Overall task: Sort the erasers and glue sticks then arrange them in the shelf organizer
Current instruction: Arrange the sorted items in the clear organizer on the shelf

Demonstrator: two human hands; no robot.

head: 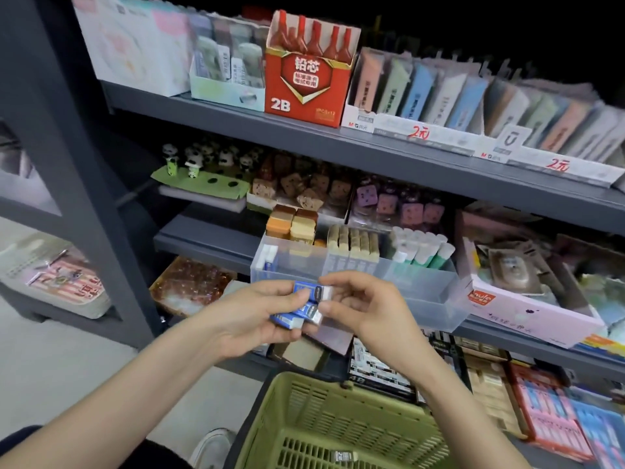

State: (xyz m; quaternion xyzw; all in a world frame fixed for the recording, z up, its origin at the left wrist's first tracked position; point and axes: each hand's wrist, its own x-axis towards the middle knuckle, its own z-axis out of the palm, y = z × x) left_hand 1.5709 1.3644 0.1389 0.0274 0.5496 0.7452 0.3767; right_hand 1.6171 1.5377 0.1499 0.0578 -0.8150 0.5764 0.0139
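My left hand (250, 314) holds a small stack of blue-sleeved white erasers (304, 308) in its curled fingers. My right hand (365, 304) pinches the right end of the top eraser in that stack. Just behind my hands stands the clear shelf organizer (429, 292) on the middle shelf. Its left part holds white and blue erasers (269, 257), brown and cream layered erasers (292, 225) and tan erasers (353, 243). White-capped green glue sticks (422, 248) fill a part to the right. One more eraser (343, 455) lies in the green basket (304, 401) below.
A pink display box (527, 313) sits right of the organizer. A red 2B lead box (307, 72) and rows of packets stand on the upper shelf. Panda figures (196, 157) and toast-shaped items sit behind the organizer. Lower shelves hold more boxed stationery. A dark shelf post (77, 157) rises at left.
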